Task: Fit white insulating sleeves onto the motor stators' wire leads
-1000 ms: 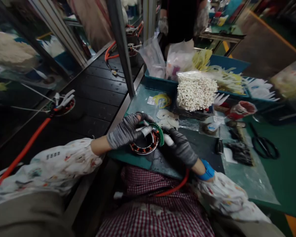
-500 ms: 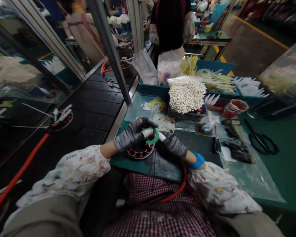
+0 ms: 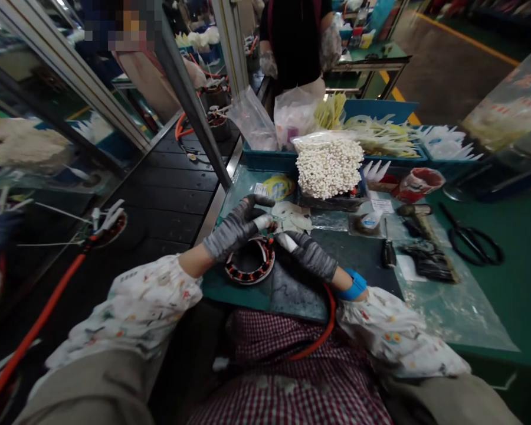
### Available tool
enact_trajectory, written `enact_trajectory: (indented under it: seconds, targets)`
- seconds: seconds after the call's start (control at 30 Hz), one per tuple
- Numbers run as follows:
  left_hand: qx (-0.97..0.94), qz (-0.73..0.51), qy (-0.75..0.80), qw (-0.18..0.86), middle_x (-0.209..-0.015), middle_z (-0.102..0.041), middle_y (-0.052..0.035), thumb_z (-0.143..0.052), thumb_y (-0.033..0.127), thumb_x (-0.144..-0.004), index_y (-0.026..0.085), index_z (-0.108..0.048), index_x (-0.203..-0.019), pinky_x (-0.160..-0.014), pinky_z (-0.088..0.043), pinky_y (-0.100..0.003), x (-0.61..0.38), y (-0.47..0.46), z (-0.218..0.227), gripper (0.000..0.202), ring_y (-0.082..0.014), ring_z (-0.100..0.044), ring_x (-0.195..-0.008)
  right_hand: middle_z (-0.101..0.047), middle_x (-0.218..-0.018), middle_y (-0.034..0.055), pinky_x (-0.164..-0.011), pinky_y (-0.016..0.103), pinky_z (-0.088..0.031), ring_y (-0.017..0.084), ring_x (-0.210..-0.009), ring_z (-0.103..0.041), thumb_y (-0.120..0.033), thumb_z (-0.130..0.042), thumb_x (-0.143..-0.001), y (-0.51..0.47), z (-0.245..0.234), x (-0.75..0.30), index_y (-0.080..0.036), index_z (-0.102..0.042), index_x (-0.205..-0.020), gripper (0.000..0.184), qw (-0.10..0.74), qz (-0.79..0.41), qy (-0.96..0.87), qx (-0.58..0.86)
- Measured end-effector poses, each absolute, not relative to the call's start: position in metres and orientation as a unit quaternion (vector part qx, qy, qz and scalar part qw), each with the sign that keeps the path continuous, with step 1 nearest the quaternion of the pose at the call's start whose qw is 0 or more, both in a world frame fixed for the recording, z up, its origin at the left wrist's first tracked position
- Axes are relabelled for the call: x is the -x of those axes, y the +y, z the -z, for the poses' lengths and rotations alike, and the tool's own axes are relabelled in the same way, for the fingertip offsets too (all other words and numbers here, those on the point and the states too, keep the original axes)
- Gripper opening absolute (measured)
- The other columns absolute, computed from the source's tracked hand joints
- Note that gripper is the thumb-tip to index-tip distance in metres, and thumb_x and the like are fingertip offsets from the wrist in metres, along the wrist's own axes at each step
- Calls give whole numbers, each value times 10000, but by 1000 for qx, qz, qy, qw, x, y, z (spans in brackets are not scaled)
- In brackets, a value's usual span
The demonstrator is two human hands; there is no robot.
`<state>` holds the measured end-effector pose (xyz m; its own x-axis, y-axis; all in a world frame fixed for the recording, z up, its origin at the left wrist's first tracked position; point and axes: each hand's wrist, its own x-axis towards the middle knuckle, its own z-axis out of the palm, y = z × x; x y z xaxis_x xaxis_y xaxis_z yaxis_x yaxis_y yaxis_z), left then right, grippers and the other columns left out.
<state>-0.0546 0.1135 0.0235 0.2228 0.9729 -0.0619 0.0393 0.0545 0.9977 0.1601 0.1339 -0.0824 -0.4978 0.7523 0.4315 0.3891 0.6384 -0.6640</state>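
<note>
A ring-shaped motor stator (image 3: 250, 262) with copper-orange windings lies on the dark mat in front of me. My left hand (image 3: 234, 230), in a grey knit glove, is over its far left edge. Its fingers are bent, and the white-wrapped thumb points at a small reddish bit near the ring's far right edge. My right hand (image 3: 312, 255), gloved alike, is just right of the ring, its wrapped thumb laid against curled fingers. What either hand pinches is too small to make out. An orange-red cable (image 3: 330, 313) curves from beneath my right hand towards my lap.
Beyond my hands stand a bundle of white-tipped sticks (image 3: 330, 168) and blue bins (image 3: 265, 159) of ties. To the right lie a screwdriver (image 3: 387, 251), a hammer (image 3: 418, 218) and black scissors (image 3: 473, 239). A conveyor (image 3: 177, 200) with another stator (image 3: 110, 227) runs left; co-workers stand beyond.
The green ring-shaped piece between my fingertips no longer shows there. My left hand has moved slightly up and left, uncovering more of the stator. A co-worker's gloved hand appears further at far left.
</note>
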Motion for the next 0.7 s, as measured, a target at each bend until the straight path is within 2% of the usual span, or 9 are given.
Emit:
enact_trajectory:
  seconds: [0.1,0.17,0.2,0.27,0.33,0.47,0.53,0.63,0.7]
  targets:
    - [-561,-403,448,568,-981,-748,-34,-839,448,-846,192,-567,-1255,-781,-597,-308,47,120,-27,554,-201,-748,-903,-791,-1221,117,-925,441,-695,256,-1067,-788,-376,-493,-1113,122,70,-174,-234,-639,-1390,344,436,-265,-773,378]
    - [-587,-367,434,577,-982,-752,-39,-816,444,-879,194,-563,-1254,-778,-593,-314,45,121,-28,516,-206,-754,-903,-727,-1365,135,-1010,495,-670,283,-1205,-746,-357,-563,-1078,110,55,-188,-265,-514,-1542,475,476,-266,-756,363]
    - [-602,-341,428,582,-981,-752,-39,-809,438,-889,198,-563,-1249,-767,-590,-314,45,121,-28,497,-208,-756,-893,-700,-1407,129,-1041,509,-655,292,-1252,-723,-344,-609,-1054,104,47,-194,-295,-497,-1568,529,480,-263,-765,340]
    - [-639,-286,423,576,-979,-746,-37,-803,431,-897,204,-574,-1233,-743,-584,-312,46,121,-28,466,-204,-752,-865,-688,-1394,99,-1054,491,-645,289,-1259,-712,-297,-678,-1017,90,32,-204,-347,-582,-1515,510,460,-242,-806,283]
    - [-682,-251,419,545,-954,-731,-29,-801,433,-894,203,-597,-1220,-741,-580,-314,47,120,-28,448,-196,-738,-846,-714,-1312,76,-986,423,-665,260,-1170,-744,-251,-710,-1004,80,21,-207,-348,-686,-1394,403,421,-215,-848,239]
    - [-739,-302,438,413,-968,-741,-48,-736,459,-942,200,-631,-1188,-813,-599,-348,47,106,-26,372,-197,-725,-868,-777,-1157,70,-832,342,-678,226,-976,-789,-211,-711,-988,73,17,-201,-292,-739,-1209,238,415,-200,-855,237]
    - [-779,-332,435,307,-1035,-769,-74,-644,490,-1009,207,-662,-1134,-974,-600,-419,47,92,-24,310,-212,-740,-934,-790,-1072,55,-794,310,-674,204,-911,-796,-242,-702,-1010,73,19,-199,-283,-731,-1131,131,429,-217,-842,246]
    - [-865,-304,374,139,-1132,-803,-83,-623,642,-1000,231,-714,-1167,-1269,-424,-564,50,71,-18,453,-272,-747,-1108,-798,-967,35,-705,280,-662,189,-810,-797,-351,-722,-1026,73,19,-198,-281,-718,-1063,79,440,-226,-832,252]
    - [-894,-270,354,49,-1186,-808,-87,-657,728,-953,239,-724,-1226,-1319,-369,-593,50,61,-14,564,-297,-736,-1174,-812,-948,38,-688,297,-667,204,-796,-805,-389,-731,-1022,72,17,-198,-286,-725,-1053,107,441,-222,-827,268]
